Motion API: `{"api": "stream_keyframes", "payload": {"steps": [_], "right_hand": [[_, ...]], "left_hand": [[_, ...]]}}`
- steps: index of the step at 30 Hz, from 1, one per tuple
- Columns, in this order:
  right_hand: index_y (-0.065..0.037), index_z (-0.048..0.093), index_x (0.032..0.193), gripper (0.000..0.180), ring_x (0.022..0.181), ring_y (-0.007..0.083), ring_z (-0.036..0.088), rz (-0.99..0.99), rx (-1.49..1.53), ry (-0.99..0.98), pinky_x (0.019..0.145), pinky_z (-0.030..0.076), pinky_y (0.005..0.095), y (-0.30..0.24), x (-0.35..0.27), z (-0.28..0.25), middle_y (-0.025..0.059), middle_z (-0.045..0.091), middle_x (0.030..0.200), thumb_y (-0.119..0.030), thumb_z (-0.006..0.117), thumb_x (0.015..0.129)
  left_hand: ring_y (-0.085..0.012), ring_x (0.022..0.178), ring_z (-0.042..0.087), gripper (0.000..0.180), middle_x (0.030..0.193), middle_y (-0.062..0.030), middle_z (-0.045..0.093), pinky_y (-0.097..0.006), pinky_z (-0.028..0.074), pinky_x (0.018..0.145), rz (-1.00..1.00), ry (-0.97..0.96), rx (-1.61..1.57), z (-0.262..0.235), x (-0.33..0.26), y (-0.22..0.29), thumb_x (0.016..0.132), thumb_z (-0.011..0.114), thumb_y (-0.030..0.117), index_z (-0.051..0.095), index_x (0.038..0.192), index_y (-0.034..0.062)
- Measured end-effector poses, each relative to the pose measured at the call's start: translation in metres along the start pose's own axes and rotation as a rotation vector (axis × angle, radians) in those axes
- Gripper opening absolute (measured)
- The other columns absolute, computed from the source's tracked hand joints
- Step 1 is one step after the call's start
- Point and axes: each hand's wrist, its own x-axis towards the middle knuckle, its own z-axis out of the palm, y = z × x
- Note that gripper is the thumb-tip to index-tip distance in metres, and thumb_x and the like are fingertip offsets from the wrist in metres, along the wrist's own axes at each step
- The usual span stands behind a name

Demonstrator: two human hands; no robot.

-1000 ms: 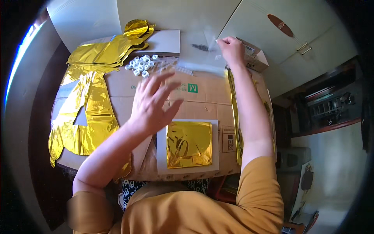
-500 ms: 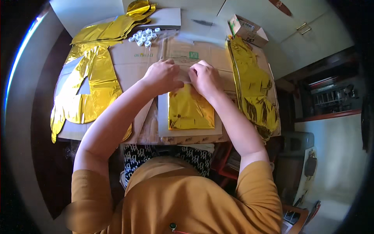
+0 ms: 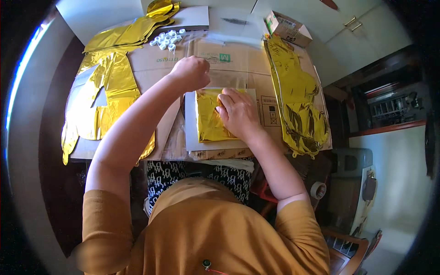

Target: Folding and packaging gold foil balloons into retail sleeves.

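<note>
A folded gold foil balloon point(image 3: 208, 123) lies on a grey board point(image 3: 192, 145) in front of me. My right hand point(image 3: 239, 110) rests over its right side, with the thumb and fingers bent together on the foil. Just beyond the packet's far left corner, my left hand point(image 3: 192, 73) is closed, knuckles up. Its fingertips are hidden, so what they hold cannot be made out. Clear plastic film point(image 3: 227, 79) spreads over the cardboard beside that hand.
Flat gold foil balloons point(image 3: 117, 85) cover the left side, and another long gold stack point(image 3: 295, 91) lies right. White rolls point(image 3: 167, 39) sit at the back near a pale stack of sheets point(image 3: 195, 17). A small carton point(image 3: 291, 30) stands back right. Cardboard point(image 3: 160, 78) covers the table.
My hands have parted from above the packet's far edge. The left moved up and left; the right came nearer onto the foil. More of the packet's far part now shows.
</note>
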Motion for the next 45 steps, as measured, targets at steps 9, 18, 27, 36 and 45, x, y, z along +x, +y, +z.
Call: {"api": "stream_keyframes", "payload": {"steps": [9, 18, 27, 36, 45], "right_hand": [[-0.002, 0.063, 0.107, 0.032, 0.107, 0.0336, 0.063, 0.012, 0.003, 0.044, 0.093, 0.048, 0.0449, 0.003, -0.007, 0.008, 0.0155, 0.065, 0.114, -0.016, 0.073, 0.081], [-0.002, 0.064, 0.11, 0.029, 0.107, 0.0335, 0.062, 0.035, 0.076, -0.026, 0.094, 0.047, 0.0445, 0.005, -0.003, 0.005, 0.0157, 0.064, 0.112, -0.016, 0.07, 0.085], [-0.002, 0.06, 0.121, 0.032, 0.118, 0.0311, 0.06, 0.351, 0.165, 0.308, 0.107, 0.044, 0.044, 0.003, -0.019, -0.013, 0.0182, 0.065, 0.12, -0.017, 0.063, 0.093], [-0.001, 0.058, 0.125, 0.037, 0.129, 0.0338, 0.052, 0.361, -0.05, -0.004, 0.115, 0.027, 0.0576, -0.022, -0.058, -0.011, 0.0174, 0.057, 0.135, -0.021, 0.061, 0.094], [-0.001, 0.056, 0.11, 0.034, 0.086, 0.0196, 0.055, 0.844, 0.381, 0.415, 0.08, 0.048, 0.0355, -0.053, -0.141, -0.054, 0.0109, 0.057, 0.096, -0.028, 0.066, 0.094]], "left_hand": [[-0.0358, 0.094, 0.066, 0.02, 0.103, -0.0153, 0.068, -0.044, 0.055, 0.083, 0.356, -0.035, -0.048, -0.002, -0.013, -0.015, 0.085, 0.065, 0.021, 0.069, 0.094, 0.003], [-0.0374, 0.082, 0.066, 0.011, 0.089, -0.0145, 0.067, -0.044, 0.056, 0.075, 0.191, 0.096, -0.023, 0.011, 0.0, -0.018, 0.086, 0.063, 0.012, 0.068, 0.092, 0.0033], [-0.0339, 0.082, 0.067, 0.007, 0.094, -0.0107, 0.066, -0.043, 0.055, 0.074, 0.212, 0.408, -0.135, 0.038, -0.017, -0.023, 0.084, 0.066, 0.013, 0.068, 0.088, 0.0067], [-0.0318, 0.087, 0.065, 0.006, 0.09, -0.0093, 0.065, -0.042, 0.056, 0.077, 0.304, 0.411, -0.073, 0.037, -0.017, -0.022, 0.082, 0.064, 0.013, 0.068, 0.082, 0.0078], [-0.0308, 0.084, 0.064, 0.004, 0.087, -0.0087, 0.062, -0.041, 0.056, 0.076, 0.344, 0.394, -0.046, 0.037, -0.035, -0.012, 0.08, 0.065, 0.011, 0.067, 0.081, 0.0083]]}}
